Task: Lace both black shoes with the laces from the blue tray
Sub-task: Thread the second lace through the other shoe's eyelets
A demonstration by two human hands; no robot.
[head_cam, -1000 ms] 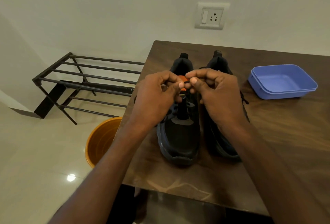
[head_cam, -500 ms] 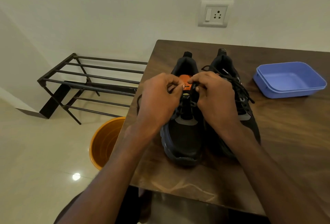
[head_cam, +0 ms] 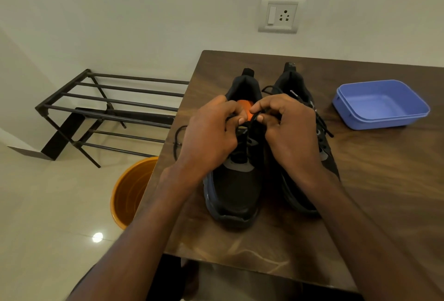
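Two black shoes stand side by side on the wooden table [head_cam: 372, 180], toes toward me. Over the left shoe [head_cam: 234, 190], which shows an orange insole, my left hand [head_cam: 209, 137] and my right hand [head_cam: 288, 132] each pinch a strand of its black lace [head_cam: 255, 118] near the top eyelets. A loose end of that lace [head_cam: 177, 139] curls off the table's left edge. The right shoe [head_cam: 322, 154] carries a black lace whose ends lie loose across its top. The blue tray [head_cam: 382, 103] sits at the right and holds nothing.
A wall socket [head_cam: 281, 13] is on the wall behind the table. Left of the table, on the tiled floor, stand a black metal shoe rack [head_cam: 108, 108] and an orange bucket [head_cam: 129, 192] close against the table's left edge.
Both hands have stayed on the left shoe's lace and sunk slightly closer to its tongue. My view has shifted a little, so the right shoe's lace now shows.
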